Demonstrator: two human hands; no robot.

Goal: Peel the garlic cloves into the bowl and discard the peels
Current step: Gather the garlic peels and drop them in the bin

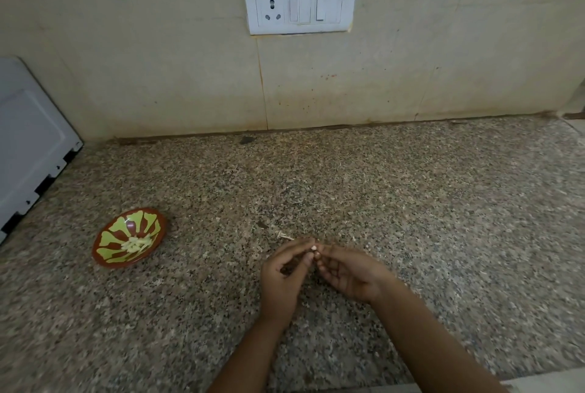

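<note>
Looks like a home kitchen: speckled granite counter (380,187) across the lower half, meeting a beige tiled wall (158,60) across the upper half. Shows a white socket-and-switch plate (299,7) at top centre, a white appliance (28,139) at the left edge, and a bowl (122,223) of peeled garlic cloves (136,244) at lower left.

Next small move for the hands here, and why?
Probably pull the skin off the garlic clove: left hand and right hand both pinch it, so it looks mid-peel. The bowl of peeled cloves sits off to the left, so the drop comes after. Peel scraps lie on the countertop just beyond the hands.
</note>
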